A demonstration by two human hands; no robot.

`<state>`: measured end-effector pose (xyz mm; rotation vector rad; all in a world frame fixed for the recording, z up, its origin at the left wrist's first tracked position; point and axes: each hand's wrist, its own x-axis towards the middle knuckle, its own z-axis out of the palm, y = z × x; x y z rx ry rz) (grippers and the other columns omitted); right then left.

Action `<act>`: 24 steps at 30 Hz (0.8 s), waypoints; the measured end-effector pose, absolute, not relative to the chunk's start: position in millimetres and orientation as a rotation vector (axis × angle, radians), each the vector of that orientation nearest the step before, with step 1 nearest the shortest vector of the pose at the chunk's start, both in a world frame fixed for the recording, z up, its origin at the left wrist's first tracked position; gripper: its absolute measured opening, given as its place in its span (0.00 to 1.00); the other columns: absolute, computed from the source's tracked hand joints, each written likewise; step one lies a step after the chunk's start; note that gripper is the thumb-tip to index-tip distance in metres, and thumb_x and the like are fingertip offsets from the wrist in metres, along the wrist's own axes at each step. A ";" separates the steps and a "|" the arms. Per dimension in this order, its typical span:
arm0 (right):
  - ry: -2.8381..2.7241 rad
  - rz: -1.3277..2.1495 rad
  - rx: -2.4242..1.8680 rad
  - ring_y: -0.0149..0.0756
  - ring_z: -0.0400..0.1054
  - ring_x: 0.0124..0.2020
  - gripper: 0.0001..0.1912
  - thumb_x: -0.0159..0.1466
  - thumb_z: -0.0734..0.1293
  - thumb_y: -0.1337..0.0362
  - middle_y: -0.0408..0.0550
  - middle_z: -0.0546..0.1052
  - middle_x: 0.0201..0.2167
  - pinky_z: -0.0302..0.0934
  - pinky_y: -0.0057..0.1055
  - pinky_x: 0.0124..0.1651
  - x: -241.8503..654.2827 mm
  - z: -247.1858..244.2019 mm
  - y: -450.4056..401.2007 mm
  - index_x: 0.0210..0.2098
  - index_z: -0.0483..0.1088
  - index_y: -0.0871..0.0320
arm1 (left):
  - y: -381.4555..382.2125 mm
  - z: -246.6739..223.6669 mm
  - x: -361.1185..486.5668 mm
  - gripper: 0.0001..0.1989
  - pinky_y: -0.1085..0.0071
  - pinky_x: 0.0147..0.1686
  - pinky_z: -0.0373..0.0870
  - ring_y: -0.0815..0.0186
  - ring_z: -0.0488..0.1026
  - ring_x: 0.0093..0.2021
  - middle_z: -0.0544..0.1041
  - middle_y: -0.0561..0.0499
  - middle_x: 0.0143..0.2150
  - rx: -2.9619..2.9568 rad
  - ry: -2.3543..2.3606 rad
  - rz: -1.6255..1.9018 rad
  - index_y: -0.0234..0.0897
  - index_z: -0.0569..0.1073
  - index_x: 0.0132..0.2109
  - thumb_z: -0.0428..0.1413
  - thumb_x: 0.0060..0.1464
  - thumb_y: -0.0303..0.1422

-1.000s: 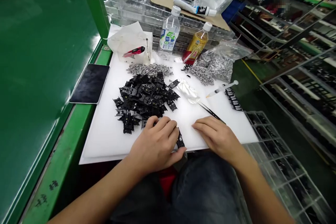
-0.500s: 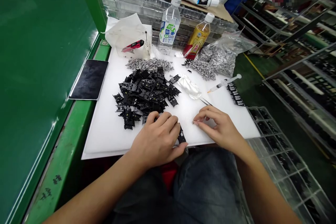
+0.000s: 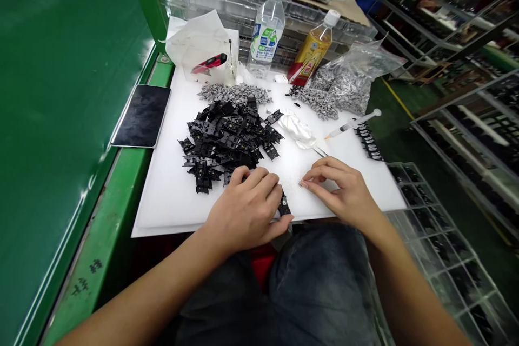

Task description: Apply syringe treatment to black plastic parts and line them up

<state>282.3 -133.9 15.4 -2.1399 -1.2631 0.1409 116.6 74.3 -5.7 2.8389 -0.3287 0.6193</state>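
My left hand [image 3: 249, 208] is closed over a black plastic part [image 3: 284, 204] at the front edge of the white foam board [image 3: 170, 203]. Only the part's right end shows past my fingers. To its right, my right hand [image 3: 338, 186] has thumb and forefinger pinched together just above the board; whatever sits at the tips is too small to name. Beyond my left hand lies a heap of similar black plastic parts [image 3: 227, 138]. Tweezers [image 3: 320, 152] lie past my right fingers, partly under a crumpled white wrapper [image 3: 298, 128].
Small grey pieces lie in one pile [image 3: 235, 93] and in a clear bag [image 3: 346, 84]. A syringe [image 3: 352, 123] rests at right, near a row of black parts [image 3: 368, 141]. Two bottles [image 3: 265, 32] stand behind. A tablet [image 3: 141, 116] lies left; a compartment tray [image 3: 433, 238] sits lower right.
The camera view has shifted slightly, so the board and the things on it appear a little higher and further right. Both hands keep nearly the same pose and place.
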 end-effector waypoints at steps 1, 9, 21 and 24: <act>-1.281 0.140 -2.130 0.36 0.74 0.38 0.02 0.70 0.73 0.65 0.47 0.77 0.41 0.70 0.36 0.42 283.3 15.3 -134.0 0.42 0.80 0.54 | 74.1 -5.7 116.5 0.19 0.53 0.48 0.60 0.52 0.73 0.50 0.79 0.44 0.48 2.838 -0.325 0.617 0.32 0.77 0.49 0.55 0.70 0.46; -1.325 0.163 -1.966 0.34 0.75 0.39 0.04 0.68 0.74 0.70 0.45 0.77 0.38 0.69 0.34 0.44 250.9 29.8 -118.0 0.40 0.80 0.54 | 74.2 -7.0 117.4 0.19 0.52 0.49 0.61 0.52 0.74 0.51 0.80 0.43 0.48 2.826 -0.326 0.621 0.32 0.78 0.48 0.55 0.70 0.46; -1.465 0.101 -2.021 0.31 0.74 0.37 0.07 0.69 0.70 0.75 0.46 0.75 0.39 0.67 0.30 0.41 230.8 25.8 -107.7 0.40 0.79 0.59 | 75.1 -8.5 117.6 0.19 0.51 0.48 0.61 0.52 0.73 0.52 0.80 0.43 0.48 2.834 -0.350 0.640 0.32 0.78 0.48 0.55 0.69 0.46; -1.495 0.068 -2.038 0.32 0.74 0.39 0.07 0.69 0.69 0.75 0.48 0.75 0.41 0.68 0.31 0.42 230.0 26.0 -108.2 0.41 0.79 0.60 | 75.2 -8.7 118.0 0.20 0.51 0.48 0.61 0.51 0.73 0.52 0.80 0.44 0.49 2.842 -0.354 0.640 0.31 0.78 0.49 0.54 0.70 0.46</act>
